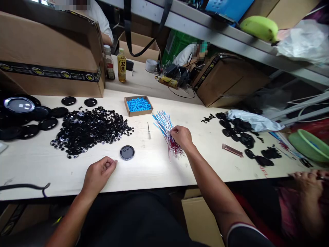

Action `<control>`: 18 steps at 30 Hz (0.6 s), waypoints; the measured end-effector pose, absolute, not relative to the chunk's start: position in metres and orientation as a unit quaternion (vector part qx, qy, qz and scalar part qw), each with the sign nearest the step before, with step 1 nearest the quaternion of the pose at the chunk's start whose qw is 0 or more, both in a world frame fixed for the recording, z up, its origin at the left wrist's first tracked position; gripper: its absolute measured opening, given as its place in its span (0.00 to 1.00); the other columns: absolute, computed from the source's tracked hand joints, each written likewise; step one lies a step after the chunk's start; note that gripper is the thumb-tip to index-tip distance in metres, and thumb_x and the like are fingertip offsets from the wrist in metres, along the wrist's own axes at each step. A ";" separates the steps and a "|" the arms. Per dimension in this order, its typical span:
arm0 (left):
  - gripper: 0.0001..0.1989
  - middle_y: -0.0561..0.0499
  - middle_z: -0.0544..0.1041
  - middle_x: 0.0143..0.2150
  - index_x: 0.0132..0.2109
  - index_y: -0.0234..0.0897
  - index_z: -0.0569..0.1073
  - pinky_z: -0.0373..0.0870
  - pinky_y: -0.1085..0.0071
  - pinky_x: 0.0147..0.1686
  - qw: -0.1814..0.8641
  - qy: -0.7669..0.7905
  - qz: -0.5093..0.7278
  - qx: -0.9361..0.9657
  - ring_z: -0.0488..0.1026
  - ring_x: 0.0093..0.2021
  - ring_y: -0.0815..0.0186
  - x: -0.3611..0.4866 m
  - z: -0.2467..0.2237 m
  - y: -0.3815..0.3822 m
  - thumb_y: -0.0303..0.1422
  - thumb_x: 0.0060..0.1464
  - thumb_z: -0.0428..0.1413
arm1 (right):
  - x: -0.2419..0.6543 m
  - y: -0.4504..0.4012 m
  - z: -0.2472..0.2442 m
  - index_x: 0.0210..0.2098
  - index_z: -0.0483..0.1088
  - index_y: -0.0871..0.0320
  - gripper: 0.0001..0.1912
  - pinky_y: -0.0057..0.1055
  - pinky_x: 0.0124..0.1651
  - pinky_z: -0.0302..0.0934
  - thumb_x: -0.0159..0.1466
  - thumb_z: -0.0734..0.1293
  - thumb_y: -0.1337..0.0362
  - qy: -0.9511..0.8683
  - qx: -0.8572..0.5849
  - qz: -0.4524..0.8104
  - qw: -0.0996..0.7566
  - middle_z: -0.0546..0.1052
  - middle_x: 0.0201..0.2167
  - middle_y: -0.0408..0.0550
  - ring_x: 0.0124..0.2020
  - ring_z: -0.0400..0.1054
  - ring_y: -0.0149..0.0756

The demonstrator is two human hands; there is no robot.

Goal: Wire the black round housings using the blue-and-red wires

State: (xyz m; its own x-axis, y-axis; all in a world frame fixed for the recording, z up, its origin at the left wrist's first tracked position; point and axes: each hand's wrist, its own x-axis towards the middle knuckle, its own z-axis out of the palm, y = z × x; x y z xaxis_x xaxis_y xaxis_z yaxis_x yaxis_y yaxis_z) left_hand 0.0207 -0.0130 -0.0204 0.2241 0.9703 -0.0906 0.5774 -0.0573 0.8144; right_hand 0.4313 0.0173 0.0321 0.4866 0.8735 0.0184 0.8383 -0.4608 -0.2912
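My left hand (99, 173) rests on the pale work table (151, 168) with its fingers curled, close to a round black disc with a metal rim and two small holes (127, 152). My right hand (182, 137) lies curled over a loose bundle of thin wires (164, 128) in blue, white and red. Behind it stands a small cardboard tray of blue pieces (138, 105). A small screwdriver (148, 130) lies between the tray and the bundle. Left of these spreads a large pile of small black discs (88, 132), with larger black discs (47, 118) beyond.
A co-worker's hand (305, 178) reaches in at the lower right. Black parts (239, 132) and a white plastic bag (253, 120) lie on the table's right side. Cardboard boxes (48, 58) and bottles (121, 65) stand behind, beyond them a green basin (309, 145).
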 end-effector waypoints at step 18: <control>0.18 0.56 0.71 0.25 0.32 0.41 0.75 0.64 0.72 0.29 0.370 0.561 0.277 0.686 0.67 0.25 0.66 0.020 -0.024 -0.018 0.49 0.62 0.59 | 0.434 0.024 0.016 0.27 0.78 0.59 0.09 0.29 0.32 0.58 0.57 0.73 0.59 -0.443 -0.845 0.199 0.223 0.78 0.24 0.46 0.27 0.71 0.35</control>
